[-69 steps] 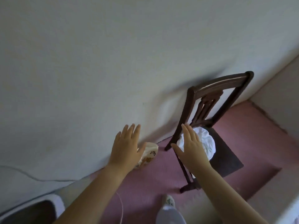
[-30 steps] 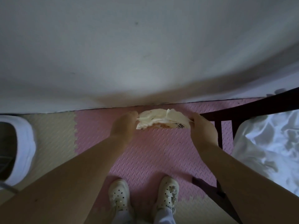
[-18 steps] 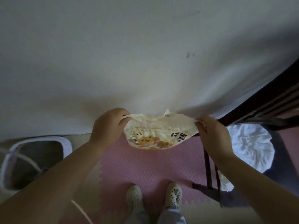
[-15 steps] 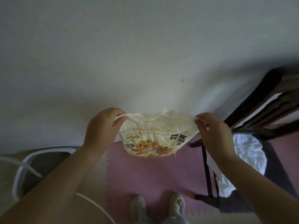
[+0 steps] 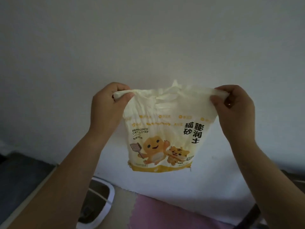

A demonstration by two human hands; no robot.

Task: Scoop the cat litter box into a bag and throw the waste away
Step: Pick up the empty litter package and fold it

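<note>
Just then, in the head view, the bag [image 5: 162,134] hung in mid-air in front of the pale wall [image 5: 148,38], stretched between both hands. It was a thin cream plastic sack printed "BENTONITE CAT LITTER", with a cartoon creature holding a scoop beside a small tiger. The left hand [image 5: 108,104] gripped the bag's top left corner, its fingers [image 5: 119,86] curled tight over a gathered fold of plastic. The right hand [image 5: 234,106] pinched the top right corner the same way, fingers curled and thumb pressed on the film. Neither hand held anything else. The bag's top edge ran taut between them, with a crumpled tuft standing up at its middle, and its mouth did not yet show as parted.

Against the earlier pictures, the bag had risen. A second before it sat low and bunched over the floor; here it hung at full length with its print readable. The gaze had lifted too, and the shoes had dropped out of sight.

Below and left of the bag showed the white rim of the litter box [image 5: 110,195], partly behind the left forearm. Straight below the bag lay the pink mat [image 5: 165,215]. In my judgement the bag was secured and being spread, so its mouth needed opening before any scooping. No scoop was in sight, and the thin film could tear under a harder pull.
</note>
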